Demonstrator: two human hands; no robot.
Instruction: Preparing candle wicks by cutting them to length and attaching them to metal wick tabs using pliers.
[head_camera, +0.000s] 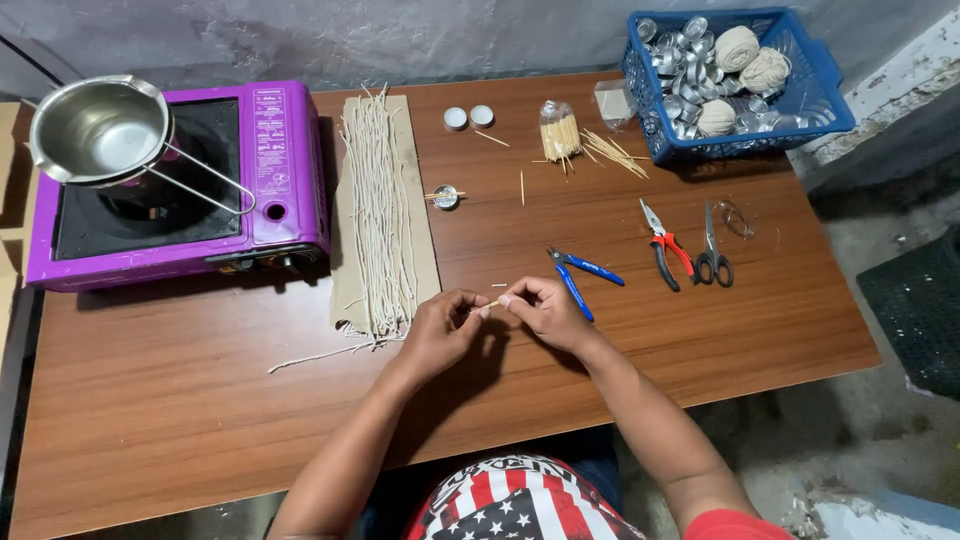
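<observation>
While a brown wooden table (200, 400) is standing against a grey wall, a purple gas stove (270, 180) is sitting at its far left corner; the person's lap is lying half hidden below the near edge; the left hand (437, 332) and right hand (540, 310) are pinching a thin pale stick (493, 304), barely discernible, near the table's middle.

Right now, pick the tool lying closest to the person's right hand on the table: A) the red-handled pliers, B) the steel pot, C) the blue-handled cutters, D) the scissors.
C: the blue-handled cutters lie just beyond the right hand, while the red-handled pliers and scissors sit farther to the right and the steel pot rests on the purple stove at the far left.
</observation>
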